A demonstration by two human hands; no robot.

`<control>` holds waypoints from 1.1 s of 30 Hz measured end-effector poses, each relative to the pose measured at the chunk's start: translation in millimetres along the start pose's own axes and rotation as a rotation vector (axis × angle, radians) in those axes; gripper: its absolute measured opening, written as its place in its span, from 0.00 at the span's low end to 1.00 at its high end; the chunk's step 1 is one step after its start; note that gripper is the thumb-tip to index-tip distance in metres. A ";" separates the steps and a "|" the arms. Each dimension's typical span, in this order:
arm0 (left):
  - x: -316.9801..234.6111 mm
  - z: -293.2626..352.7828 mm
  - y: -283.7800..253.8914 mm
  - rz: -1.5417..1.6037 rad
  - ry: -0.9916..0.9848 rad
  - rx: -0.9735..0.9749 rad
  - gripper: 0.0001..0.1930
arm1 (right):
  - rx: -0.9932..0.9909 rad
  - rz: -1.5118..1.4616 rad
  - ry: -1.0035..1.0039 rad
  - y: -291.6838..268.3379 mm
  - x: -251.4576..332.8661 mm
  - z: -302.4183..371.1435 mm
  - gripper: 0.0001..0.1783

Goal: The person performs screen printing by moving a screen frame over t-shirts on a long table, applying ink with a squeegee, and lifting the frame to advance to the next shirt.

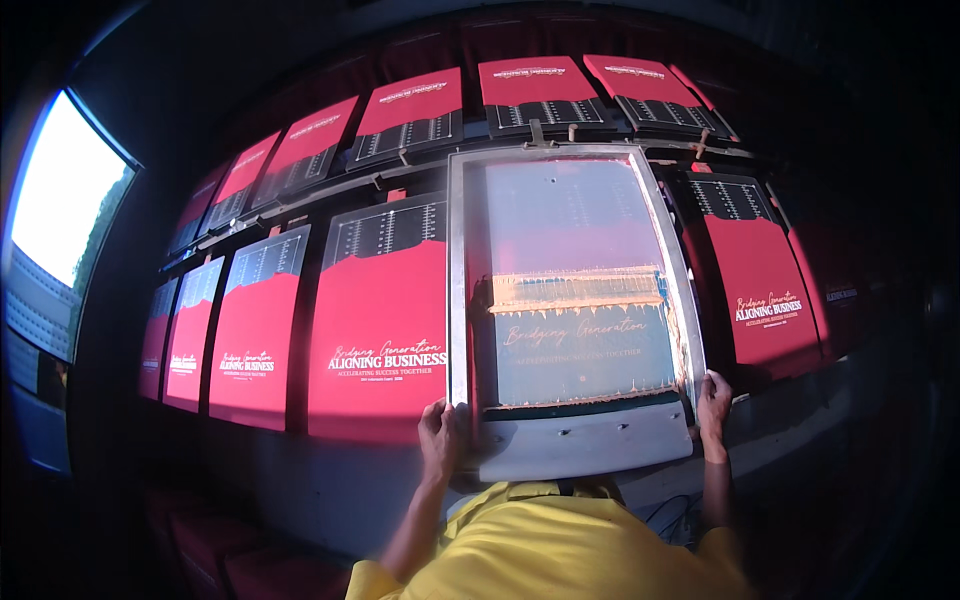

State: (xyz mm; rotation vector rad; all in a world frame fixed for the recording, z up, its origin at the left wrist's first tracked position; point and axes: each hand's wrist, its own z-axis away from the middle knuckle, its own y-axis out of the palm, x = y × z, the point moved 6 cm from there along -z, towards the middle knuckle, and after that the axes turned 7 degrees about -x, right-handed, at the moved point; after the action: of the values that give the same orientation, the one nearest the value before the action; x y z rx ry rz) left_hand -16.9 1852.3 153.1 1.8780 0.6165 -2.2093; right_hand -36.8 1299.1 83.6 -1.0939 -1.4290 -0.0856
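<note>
2 rows of red-and-black panels point(375, 300), 1 metal-framed screen point(575, 345) in the near row
From here I see the screen between near-row panels; yellow shirt point(570, 550) just beside its near edge; tan smears point(577, 290) across its mesh; left hand point(437, 432), fingers clamped on lower left side; right hand point(714, 402), fingers clamped on lower right

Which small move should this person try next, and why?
Perhaps check that the framed screen sits square: the left hand and right hand hold its near corners, and it hides the right edge of the red panel to its left.
</note>
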 end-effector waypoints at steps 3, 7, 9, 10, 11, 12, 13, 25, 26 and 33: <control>5.1 -19.6 -58.9 0.001 0.007 -0.054 0.16 | 0.016 -0.043 0.039 34.2 33.5 43.5 0.15; 35.5 -51.8 -151.1 -0.066 -0.008 -0.123 0.17 | 0.064 -0.089 0.077 90.1 73.9 98.5 0.15; 48.4 -74.9 -196.9 -0.114 -0.011 -0.138 0.17 | 0.041 -0.127 0.079 119.9 93.4 130.6 0.14; 53.7 -86.5 -219.6 -0.131 -0.013 -0.147 0.17 | 0.010 -0.109 -0.021 132.5 112.7 145.8 0.13; 58.0 -93.8 -239.2 -0.151 -0.022 -0.157 0.17 | -0.015 -0.086 -0.117 145.9 130.4 161.5 0.12; 54.8 -102.1 -255.3 -0.195 0.035 -0.193 0.17 | -0.006 -0.091 -0.091 159.0 140.3 172.0 0.11; 60.8 -113.3 -270.4 -0.239 0.044 -0.177 0.17 | 0.007 -0.077 -0.068 168.4 148.9 182.0 0.11; 75.7 -180.8 -337.9 -0.222 0.054 -0.084 0.16 | 0.052 0.008 -0.030 236.6 202.9 221.1 0.12; 78.1 -182.8 -338.8 -0.232 0.054 -0.064 0.16 | 0.024 0.031 -0.042 234.6 203.7 223.8 0.12; 95.0 -194.5 -343.4 -0.243 0.178 -0.117 0.17 | 0.052 0.072 -0.075 247.8 182.9 225.3 0.14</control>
State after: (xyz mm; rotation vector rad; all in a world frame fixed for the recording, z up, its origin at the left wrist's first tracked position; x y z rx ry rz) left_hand 5.4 2254.7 105.0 2.0472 1.0325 -2.1006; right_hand -3.7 1677.3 45.3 -1.1148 -1.4493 0.0440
